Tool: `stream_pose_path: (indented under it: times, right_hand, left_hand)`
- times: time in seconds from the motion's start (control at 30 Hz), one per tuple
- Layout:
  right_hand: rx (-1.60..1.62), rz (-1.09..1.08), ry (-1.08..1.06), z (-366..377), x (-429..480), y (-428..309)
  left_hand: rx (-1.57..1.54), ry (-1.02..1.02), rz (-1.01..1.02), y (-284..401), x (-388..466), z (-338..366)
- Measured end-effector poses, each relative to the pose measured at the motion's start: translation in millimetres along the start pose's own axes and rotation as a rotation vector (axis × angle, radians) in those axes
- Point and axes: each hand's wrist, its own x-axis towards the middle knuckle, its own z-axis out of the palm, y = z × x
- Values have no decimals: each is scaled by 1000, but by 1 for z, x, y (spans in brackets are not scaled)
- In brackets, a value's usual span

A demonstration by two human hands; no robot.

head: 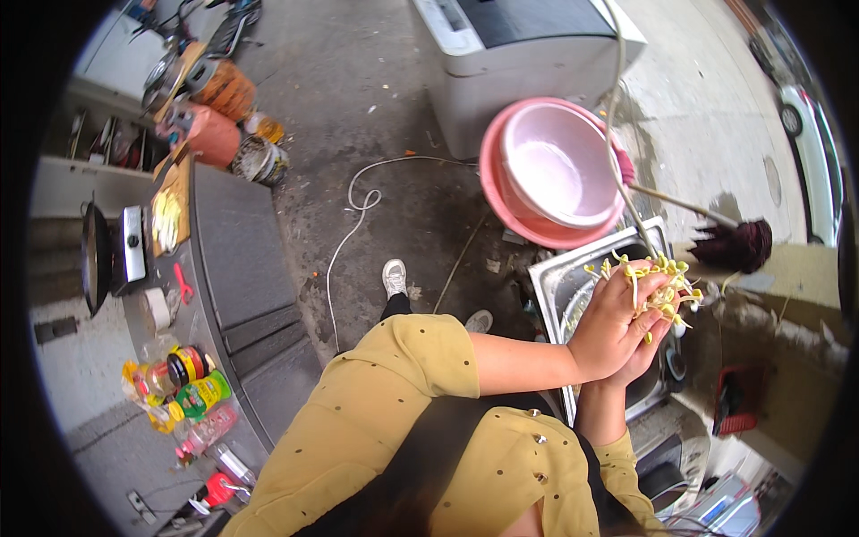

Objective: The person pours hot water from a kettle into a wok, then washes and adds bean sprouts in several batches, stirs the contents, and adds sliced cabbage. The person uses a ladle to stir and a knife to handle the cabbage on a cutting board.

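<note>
Both hands are pressed together around a bunch of bean sprouts over a steel sink. My left hand lies on top, its fingers curled over the sprouts. Beneath it, my right hand cups them and is partly covered. Yellow sprout heads and pale stems poke out between and beyond the fingers. Inside the sink, a round vessel is mostly hidden behind my left hand. A pale hose runs down to the sink, just above the hands.
A pale pink basin sits in a larger pink basin beside the sink, near a washing machine. A mop lies beyond. At left, a counter holds a cutting board with cut vegetables, and bottles. A white cord crosses the floor.
</note>
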Motion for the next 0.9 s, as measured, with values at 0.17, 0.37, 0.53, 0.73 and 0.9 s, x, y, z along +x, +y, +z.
stream_pose_path:
  times: [0.17, 0.37, 0.53, 0.73, 0.9]
  right_hand:
    - [-225, 267, -147, 71, 63, 157]
    - [-365, 553, -321, 164, 103, 382]
    - [-447, 728, -427, 231, 119, 525]
    - [-527, 820, -588, 297, 159, 659]
    - [-515, 814, -799, 379, 187, 772]
  left_hand:
    - [159, 274, 135, 4, 57, -168]
    - [302, 537, 197, 14, 100, -396]
    - [418, 713, 184, 23, 124, -544]
    - [479, 951, 230, 15, 170, -678]
    - [556, 1112, 331, 34, 218, -795]
